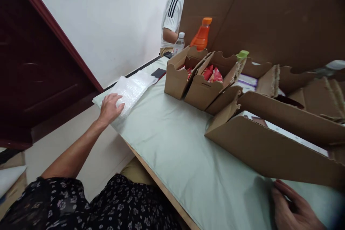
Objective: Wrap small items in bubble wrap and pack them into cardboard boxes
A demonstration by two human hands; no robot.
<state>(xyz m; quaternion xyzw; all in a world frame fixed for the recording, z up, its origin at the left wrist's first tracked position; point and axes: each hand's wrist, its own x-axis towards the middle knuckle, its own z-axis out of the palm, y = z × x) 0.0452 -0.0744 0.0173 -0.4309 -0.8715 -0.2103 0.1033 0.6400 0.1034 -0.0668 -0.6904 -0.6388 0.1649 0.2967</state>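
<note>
My left hand reaches to the far left corner of the table. Its fingers are spread and lie on the near end of a sheet of bubble wrap, thumb apart from the rest. At the lower right, my right hand is partly cut off by the frame. Its fingers are loosely bent, with a gap showing between them, and I see nothing held. Just beyond these fingertips stands the nearest open cardboard bin, with a white box inside.
Cardboard bins line the table, some with red packets. An orange bottle, a clear bottle and a tall cardboard panel stand behind. A dark phone-like object lies beyond the wrap; a person is behind the panel.
</note>
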